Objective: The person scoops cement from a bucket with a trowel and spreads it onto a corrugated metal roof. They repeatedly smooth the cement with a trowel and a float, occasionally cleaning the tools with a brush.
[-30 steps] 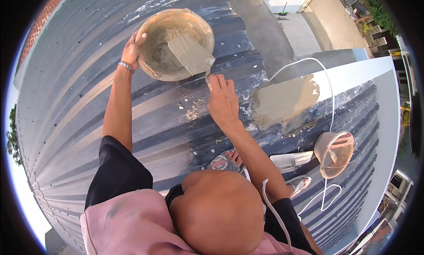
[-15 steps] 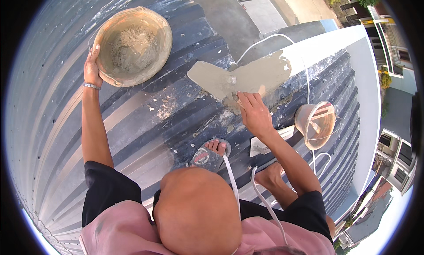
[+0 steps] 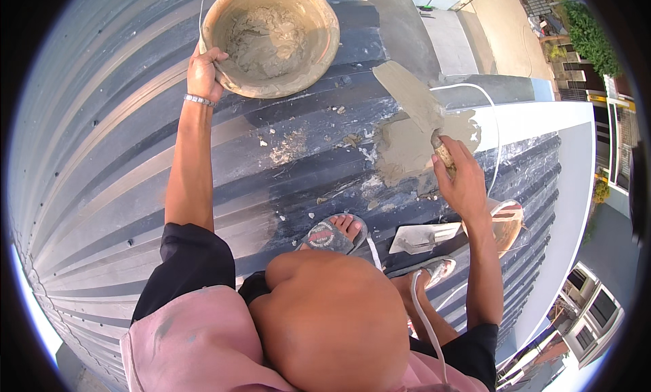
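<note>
At the upper left, my left hand (image 3: pixel 205 74) grips the rim of a mortar bucket (image 3: pixel 328 27), thumb over the edge. Wet grey-brown mortar (image 3: pixel 271 43) lies inside the bucket. My right hand (image 3: pixel 464 180) is closed around the handle of a trowel (image 3: pixel 409 97), whose mortar-coated blade points away and to the left. Beneath the blade, a smeared patch of mortar (image 3: pixel 400 151) covers the seam between the ribbed metal roof (image 3: pixel 244 182) and a white wall top (image 3: pixel 536 117). Whether the blade touches the patch I cannot tell.
Near my feet lies a flat plastering trowel (image 3: pixel 422 238). Beyond my right forearm stands a second bucket (image 3: pixel 510 222), partly hidden. A white cord (image 3: pixel 498 131) loops over the wall edge. My sandalled foot (image 3: pixel 342 230) rests on the ribs; the wall drops away at right.
The trowel blade has swung from lying leftward, low over the patch, to pointing farther away from me. My left hand stays on the mortar bucket. The whole view has shifted.
</note>
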A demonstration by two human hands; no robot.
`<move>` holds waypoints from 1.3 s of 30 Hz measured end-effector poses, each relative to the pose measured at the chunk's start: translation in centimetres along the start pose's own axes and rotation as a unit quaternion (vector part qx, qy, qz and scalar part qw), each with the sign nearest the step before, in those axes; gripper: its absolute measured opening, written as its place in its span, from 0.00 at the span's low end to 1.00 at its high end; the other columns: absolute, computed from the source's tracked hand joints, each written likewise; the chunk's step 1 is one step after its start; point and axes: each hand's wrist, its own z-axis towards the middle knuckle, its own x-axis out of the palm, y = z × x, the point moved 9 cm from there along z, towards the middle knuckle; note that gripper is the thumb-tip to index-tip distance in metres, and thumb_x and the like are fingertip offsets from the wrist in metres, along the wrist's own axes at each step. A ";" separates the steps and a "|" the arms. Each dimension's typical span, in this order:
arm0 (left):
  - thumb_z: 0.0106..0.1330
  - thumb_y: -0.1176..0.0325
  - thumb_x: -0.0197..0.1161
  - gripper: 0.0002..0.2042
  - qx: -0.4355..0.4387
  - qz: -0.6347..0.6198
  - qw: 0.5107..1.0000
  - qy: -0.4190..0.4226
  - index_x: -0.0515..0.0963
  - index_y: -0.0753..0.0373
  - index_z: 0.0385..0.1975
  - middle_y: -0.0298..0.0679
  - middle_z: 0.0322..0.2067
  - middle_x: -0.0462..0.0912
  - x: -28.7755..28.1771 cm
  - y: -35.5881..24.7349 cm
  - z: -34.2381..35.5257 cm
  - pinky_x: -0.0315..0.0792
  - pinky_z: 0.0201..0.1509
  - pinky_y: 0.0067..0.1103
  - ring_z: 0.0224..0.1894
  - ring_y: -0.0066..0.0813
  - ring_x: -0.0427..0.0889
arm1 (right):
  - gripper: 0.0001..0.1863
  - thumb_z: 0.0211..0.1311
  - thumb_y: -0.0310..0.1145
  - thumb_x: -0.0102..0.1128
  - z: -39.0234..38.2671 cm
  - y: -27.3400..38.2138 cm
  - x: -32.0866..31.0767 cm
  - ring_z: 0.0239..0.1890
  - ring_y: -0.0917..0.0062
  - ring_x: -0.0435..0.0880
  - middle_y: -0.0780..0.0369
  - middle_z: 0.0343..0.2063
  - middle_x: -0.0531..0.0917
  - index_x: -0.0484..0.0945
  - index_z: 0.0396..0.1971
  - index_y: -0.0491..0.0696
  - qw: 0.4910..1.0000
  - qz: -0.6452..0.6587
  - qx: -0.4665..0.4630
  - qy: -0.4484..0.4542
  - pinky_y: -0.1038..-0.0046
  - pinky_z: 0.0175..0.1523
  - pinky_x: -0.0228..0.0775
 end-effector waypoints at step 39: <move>0.54 0.80 0.57 0.36 0.035 0.231 0.951 0.203 0.78 0.62 0.70 0.30 0.41 0.81 11.2 -1.5 -1.5 0.72 0.54 0.20 0.40 0.21 0.74 | 0.25 0.67 0.30 0.69 4.0 4.1 5.4 0.47 0.53 0.88 0.55 0.50 0.84 0.80 0.64 0.48 0.999 0.005 0.015 -0.033 0.55 0.52 0.81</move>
